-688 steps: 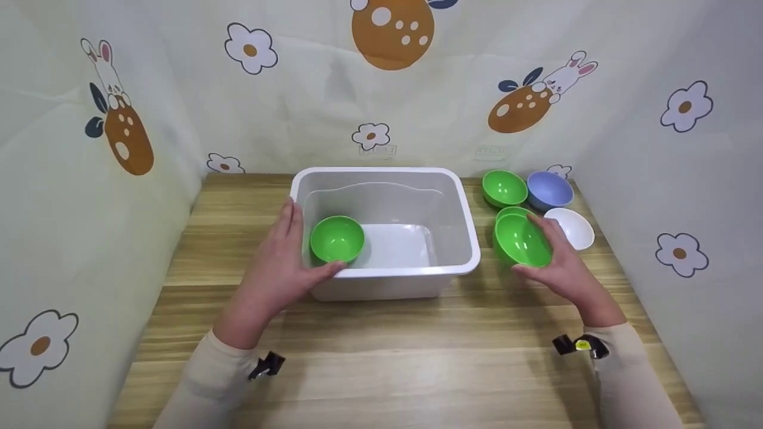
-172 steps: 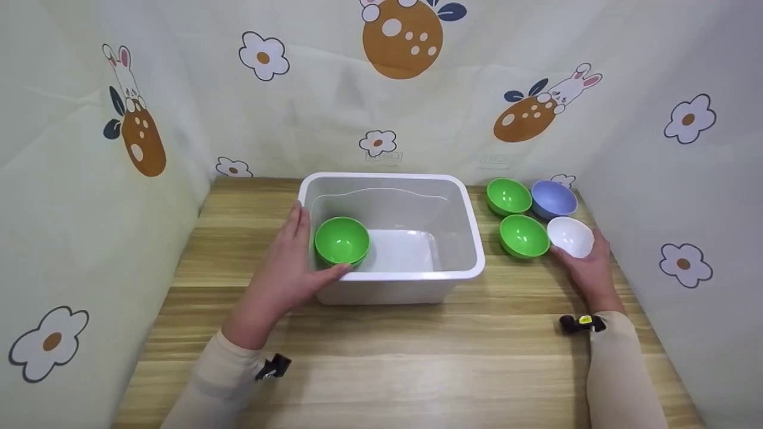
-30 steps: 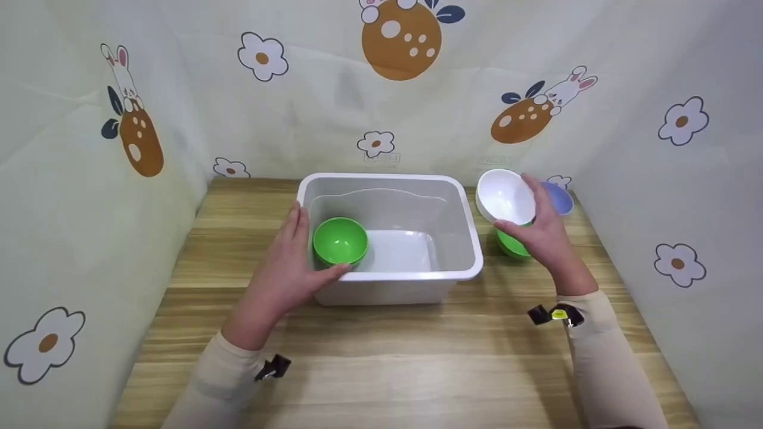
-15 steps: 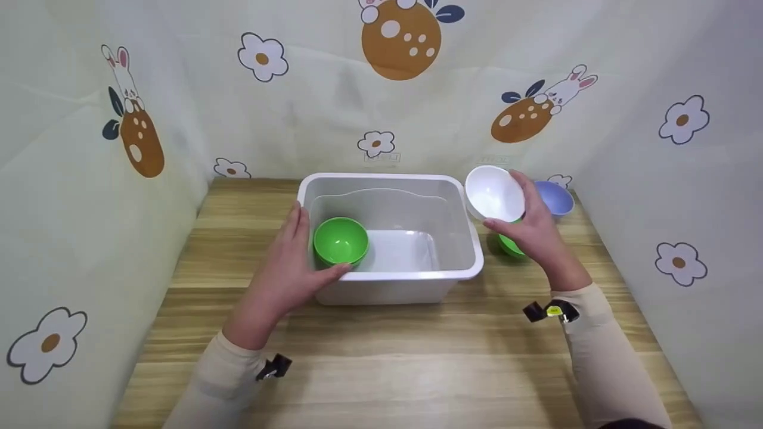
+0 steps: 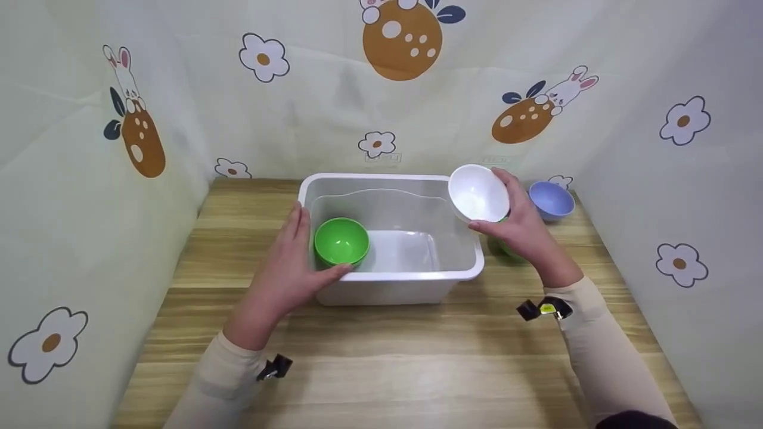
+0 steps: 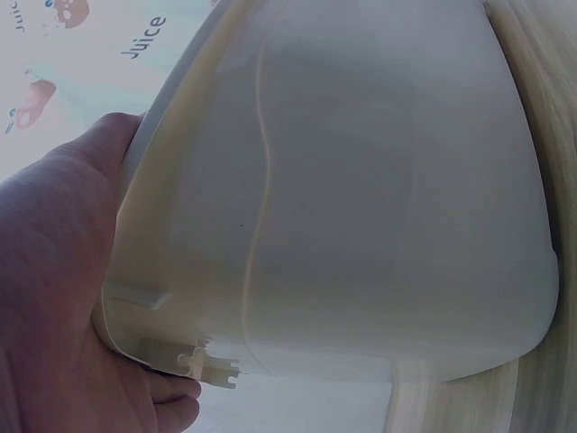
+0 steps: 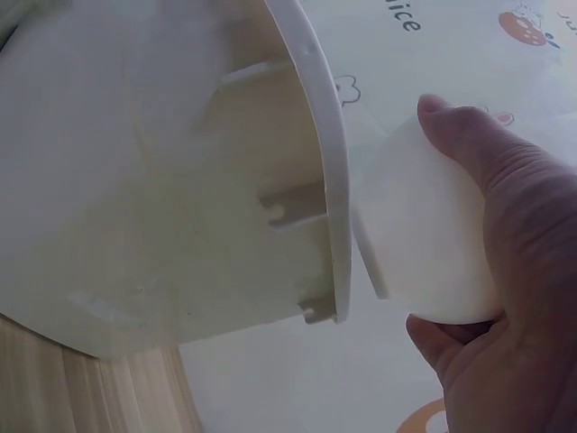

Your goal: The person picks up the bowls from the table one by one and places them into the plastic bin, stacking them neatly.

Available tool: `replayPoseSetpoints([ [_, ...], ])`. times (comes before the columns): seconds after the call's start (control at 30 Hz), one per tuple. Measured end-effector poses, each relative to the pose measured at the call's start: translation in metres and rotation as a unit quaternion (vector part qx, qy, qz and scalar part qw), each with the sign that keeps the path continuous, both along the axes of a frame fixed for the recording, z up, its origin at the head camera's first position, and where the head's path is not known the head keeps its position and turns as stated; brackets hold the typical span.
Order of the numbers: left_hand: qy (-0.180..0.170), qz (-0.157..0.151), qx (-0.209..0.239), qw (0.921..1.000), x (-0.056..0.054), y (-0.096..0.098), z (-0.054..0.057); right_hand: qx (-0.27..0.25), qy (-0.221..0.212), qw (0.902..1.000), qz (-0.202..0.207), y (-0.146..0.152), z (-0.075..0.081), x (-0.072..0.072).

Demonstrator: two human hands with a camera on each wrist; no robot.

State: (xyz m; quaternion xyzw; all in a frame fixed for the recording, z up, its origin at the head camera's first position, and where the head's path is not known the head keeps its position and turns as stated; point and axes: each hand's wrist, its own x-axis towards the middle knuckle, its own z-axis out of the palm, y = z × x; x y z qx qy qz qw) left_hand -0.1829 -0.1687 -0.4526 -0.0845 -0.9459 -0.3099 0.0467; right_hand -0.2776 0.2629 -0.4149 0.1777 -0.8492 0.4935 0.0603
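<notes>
My right hand [image 5: 527,232] grips a white bowl [image 5: 478,194] by its side, thumb at the near edge and fingers behind. The bowl is held above the right rim of the white plastic bin [image 5: 393,292], its opening tipped toward the head camera. In the right wrist view the bowl [image 7: 424,225] shows from below, close to the bin's rim [image 7: 335,180]. My left hand [image 5: 286,271] holds the bin's near left corner, thumb [image 6: 113,140] on the front rim, fingers along the left side. Inside the bin, stacked green bowls [image 5: 342,241] sit at the left.
A blue bowl [image 5: 551,200] stands at the back right of the wooden table [image 5: 381,369]. Mostly hidden behind my right hand, a sliver of green bowl [image 5: 506,250] shows. Patterned cloth walls [image 5: 322,95] enclose the back and both sides.
My right hand has carried the white bowl left from over the green bowls to over the bin's right rim. Earlier it took that bowl from the table. The left hand stays at the corner.
</notes>
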Motion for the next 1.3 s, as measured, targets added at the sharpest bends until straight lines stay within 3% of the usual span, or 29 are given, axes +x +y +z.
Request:
replayPoseSetpoints([
  [0.73,0.004,-0.002,0.008,1.0000,0.000,-0.001,0.001,0.049,-0.016,0.9978,0.041,-0.021,0.012,-0.004],
  [1.0,0.003,-0.001,0.002,1.0000,0.001,-0.001,0.001,0.040,-0.033,0.9956,0.077,-0.029,0.018,-0.007],
  [1.3,0.001,-0.003,0.002,1.0000,0.001,-0.001,0.001,0.047,-0.020,0.9924,0.112,-0.036,0.022,-0.013],
])
